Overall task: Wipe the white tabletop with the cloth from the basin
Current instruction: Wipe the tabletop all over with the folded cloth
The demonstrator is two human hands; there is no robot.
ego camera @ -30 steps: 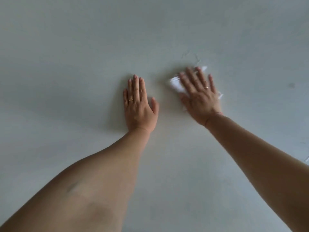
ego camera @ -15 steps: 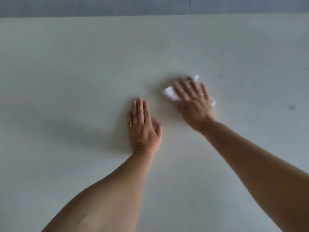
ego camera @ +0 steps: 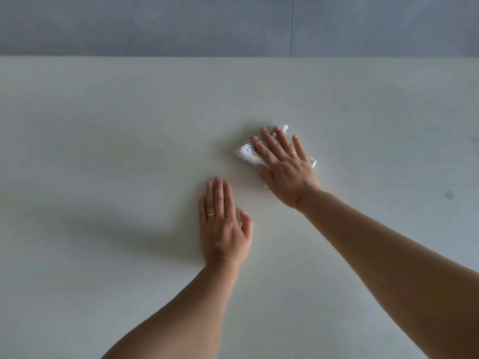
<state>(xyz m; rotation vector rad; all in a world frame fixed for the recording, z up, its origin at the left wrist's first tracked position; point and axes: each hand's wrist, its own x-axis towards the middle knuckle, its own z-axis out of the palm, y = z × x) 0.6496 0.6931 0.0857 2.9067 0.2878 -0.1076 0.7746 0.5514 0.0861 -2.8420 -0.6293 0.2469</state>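
Right hand point(ego camera: 283, 168) flat, palm down, fingers spread, pressing on the cloth point(ego camera: 246, 152). Not pinching it; the cloth lies trapped under palm and fingers. Left hand point(ego camera: 223, 226) flat on the bare tabletop point(ego camera: 103, 151), fingers together, thumb out to the side, holding nothing. It sits nearer the body than the right hand, just beside it, the two not touching.

Cloth white with small yellow marks, bunched. It shows past the fingertips at the far side, at the left of the hand, and as a small corner at the right. It lies about mid-table, right of centre.

A ring on each hand. Small dark spot point(ego camera: 449, 195) on the tabletop well to the right. Grey wall point(ego camera: 155, 24) beyond the far edge, a thin vertical seam in it.
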